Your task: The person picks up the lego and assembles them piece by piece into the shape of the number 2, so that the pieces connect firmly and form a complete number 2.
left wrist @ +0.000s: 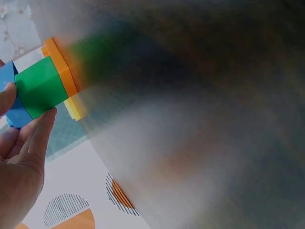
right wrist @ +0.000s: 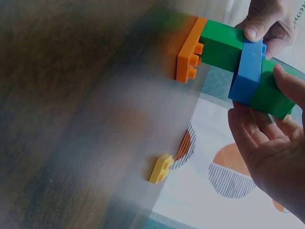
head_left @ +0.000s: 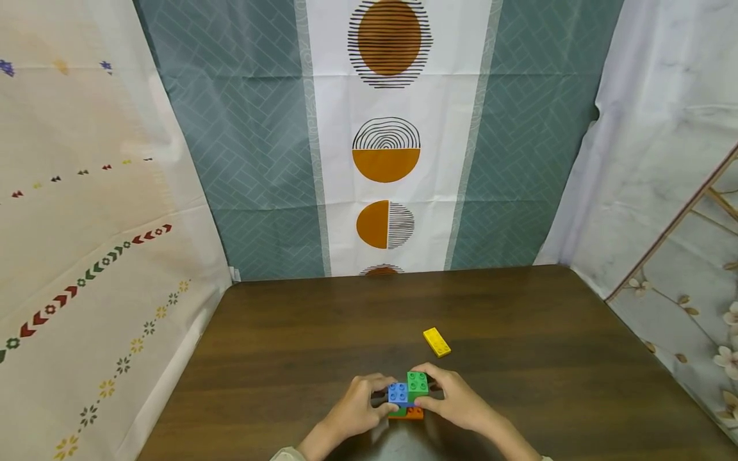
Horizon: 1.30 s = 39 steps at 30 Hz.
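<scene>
While both hands worked close to the near edge of the table (head_left: pixel 300 326), a small stack of toy bricks stood between them. At its bottom lay a flat orange brick (head_left: pixel 414 413), resting on the brown tabletop, with some of its studs bare on the right. A lower green brick (left wrist: pixel 42 87) sat on its left part, a blue brick (head_left: pixel 398 392) lay across that, and an upper green brick (head_left: pixel 418 382) stood on the blue one's right part.

From the left, the left hand (head_left: pixel 356 408) pinched the blue brick, its thumb on the near face and one finger reaching along the lower green brick. From the right, the right hand (head_left: pixel 457 399) had its fingers clamped on the upper green brick, thumb in front and the others behind, some close to the blue brick's edge.

Beyond the stack and somewhat to the right, a flat yellow brick (head_left: pixel 437 342) lay by itself, well apart from both hands. Behind the table hung a grey-green cloth (head_left: pixel 248 128) whose white middle band bore orange and striped circles. A cream patterned cloth (head_left: pixel 115 224) hung at the left, and a pale flowered one at the right.
</scene>
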Available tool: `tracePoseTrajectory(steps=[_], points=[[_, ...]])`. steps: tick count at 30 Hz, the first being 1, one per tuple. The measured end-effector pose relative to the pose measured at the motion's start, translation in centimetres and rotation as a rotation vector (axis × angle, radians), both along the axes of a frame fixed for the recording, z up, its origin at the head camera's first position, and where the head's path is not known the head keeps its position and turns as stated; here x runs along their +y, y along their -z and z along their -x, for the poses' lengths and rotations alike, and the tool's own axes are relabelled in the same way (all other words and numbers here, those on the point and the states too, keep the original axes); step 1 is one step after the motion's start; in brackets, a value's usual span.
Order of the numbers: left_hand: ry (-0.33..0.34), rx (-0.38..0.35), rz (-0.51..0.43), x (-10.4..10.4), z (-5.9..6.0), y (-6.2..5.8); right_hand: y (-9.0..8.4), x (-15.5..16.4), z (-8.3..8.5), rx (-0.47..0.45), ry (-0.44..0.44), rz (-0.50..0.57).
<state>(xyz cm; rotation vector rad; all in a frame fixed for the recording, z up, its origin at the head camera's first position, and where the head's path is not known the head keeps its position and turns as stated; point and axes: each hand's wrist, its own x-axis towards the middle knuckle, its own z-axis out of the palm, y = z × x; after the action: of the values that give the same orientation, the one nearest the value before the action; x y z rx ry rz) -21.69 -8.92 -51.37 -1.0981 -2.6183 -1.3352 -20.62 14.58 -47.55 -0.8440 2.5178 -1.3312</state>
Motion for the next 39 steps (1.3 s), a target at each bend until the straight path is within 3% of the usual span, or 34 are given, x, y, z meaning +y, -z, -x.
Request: tracePoseTrajectory(steps=[7, 14, 25, 32, 39], points=[[0.006, 0.011, 0.0, -0.2, -0.2, 0.1, -0.4, 0.7, 0.1, -0.074, 0.013, 0.067], [-0.011, 0.01, 0.023, -0.2, -0.2, 0.0, -0.7, 2.3, 1.7, 0.04, 0.209, 0.041], [-0.002, 0.011, 0.002, -0.5, 0.1, -0.4, 0.3, 3.5, 4.8, 0.1, 0.427, -0.075], [-0.003, 0.012, 0.009, -0.4, 0.2, -0.2, 1.0, 3.4, 6.8, 0.107, 0.455, -0.171], [0.001, 0.044, 0.023, 0.0, 0.0, -0.1, 1.9, 2.9, 8.2, 0.026, 0.458, -0.275]])
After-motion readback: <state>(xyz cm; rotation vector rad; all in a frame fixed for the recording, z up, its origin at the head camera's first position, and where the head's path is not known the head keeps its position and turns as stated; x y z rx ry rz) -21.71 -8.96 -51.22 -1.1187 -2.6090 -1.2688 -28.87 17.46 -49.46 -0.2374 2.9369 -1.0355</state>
